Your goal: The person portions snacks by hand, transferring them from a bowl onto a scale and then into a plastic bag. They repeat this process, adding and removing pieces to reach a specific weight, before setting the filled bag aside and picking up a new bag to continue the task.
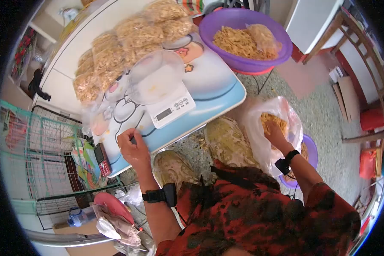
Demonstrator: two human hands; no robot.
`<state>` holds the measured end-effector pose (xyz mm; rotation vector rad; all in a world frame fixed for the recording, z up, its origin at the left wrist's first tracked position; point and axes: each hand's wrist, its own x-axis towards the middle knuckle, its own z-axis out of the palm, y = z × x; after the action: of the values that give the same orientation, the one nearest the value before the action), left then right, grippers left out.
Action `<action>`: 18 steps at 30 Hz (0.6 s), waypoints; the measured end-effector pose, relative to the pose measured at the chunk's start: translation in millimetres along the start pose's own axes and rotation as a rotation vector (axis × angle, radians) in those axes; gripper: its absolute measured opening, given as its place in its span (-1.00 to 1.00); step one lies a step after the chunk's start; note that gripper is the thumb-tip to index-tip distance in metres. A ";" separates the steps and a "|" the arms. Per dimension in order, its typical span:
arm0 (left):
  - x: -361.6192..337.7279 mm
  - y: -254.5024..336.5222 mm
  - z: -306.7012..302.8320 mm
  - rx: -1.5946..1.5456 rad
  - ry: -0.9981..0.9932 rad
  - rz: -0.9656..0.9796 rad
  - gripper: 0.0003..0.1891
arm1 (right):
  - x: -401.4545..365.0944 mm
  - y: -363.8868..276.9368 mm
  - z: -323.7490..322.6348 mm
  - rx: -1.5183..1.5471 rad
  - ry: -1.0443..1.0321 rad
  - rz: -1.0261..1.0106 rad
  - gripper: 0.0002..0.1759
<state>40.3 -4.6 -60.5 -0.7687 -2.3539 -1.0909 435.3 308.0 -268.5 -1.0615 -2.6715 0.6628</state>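
Observation:
My left hand (132,146) rests at the near edge of the table (217,100), its fingers curled in a loose fist with nothing visible in them. My right hand (277,135) reaches into a white plastic bag (257,143) of dried yellowish strips (269,120); its fingertips are hidden among the strips. Between the hands, on the table, stands a white digital kitchen scale (177,112). A clear round bowl (151,79) sits on the scale, with a few small yellowish bits visible in it.
Clear bags of strips (134,36) are piled along the table's far side. A purple basin (209,38) of strips stands beyond the right corner, another purple basin (313,155) below the white bag. A red phone (102,160) lies at the left edge, near a wire cage (55,162).

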 end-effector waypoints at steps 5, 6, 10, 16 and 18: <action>1.1 -1.1 -0.2 0.075 0.003 -0.007 -0.94 | 37.4 -7.6 -7.7 -0.116 0.004 0.088 -0.47; 2.0 -0.5 1.4 0.083 -0.007 -0.012 -0.94 | 42.2 17.2 6.8 -0.197 0.002 0.060 -0.45; 1.8 2.0 4.2 0.070 0.004 0.051 -0.95 | 62.7 11.4 4.8 -0.072 -0.247 0.356 -0.50; 5.0 17.6 2.9 0.125 -0.022 0.000 -0.95 | 78.9 78.3 87.5 -0.645 -0.681 -0.089 -0.70; 5.4 18.0 3.8 0.118 -0.023 0.009 -0.95 | 72.5 128.1 149.2 -0.931 -0.762 -0.130 -0.67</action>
<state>47.2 9.7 -49.7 -0.7519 -2.4069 -0.9341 410.4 390.4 -459.6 -0.8592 -3.8236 -0.3760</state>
